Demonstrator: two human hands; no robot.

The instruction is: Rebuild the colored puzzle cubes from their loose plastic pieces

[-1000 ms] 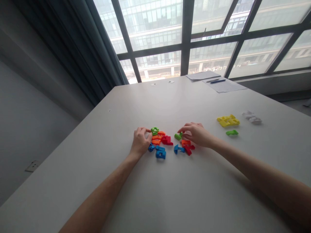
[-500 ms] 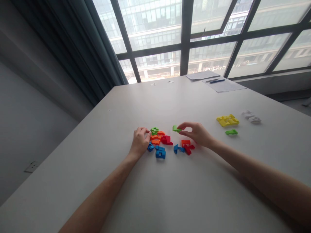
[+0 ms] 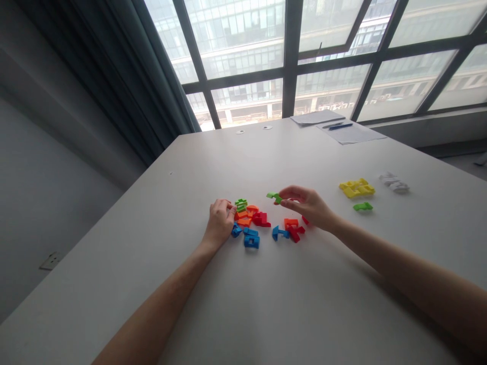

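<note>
A: What could go wrong in your grasp?
B: The green piece (image 3: 273, 196) could twist or drop, since your right hand (image 3: 307, 205) pinches it near one end only. A low sweep of that hand could also disturb the orange piece (image 3: 291, 222) and red piece (image 3: 295, 234) nearby.
A: Where does the green piece lie relative to your fingers?
B: Between right thumb and fingertips, clamped on it; its free end juts left, seemingly clear of the table (image 3: 243, 304). Your left hand (image 3: 219, 220) rests beside the pile (image 3: 245, 222); whether its fingers grip anything cannot be told.
</note>
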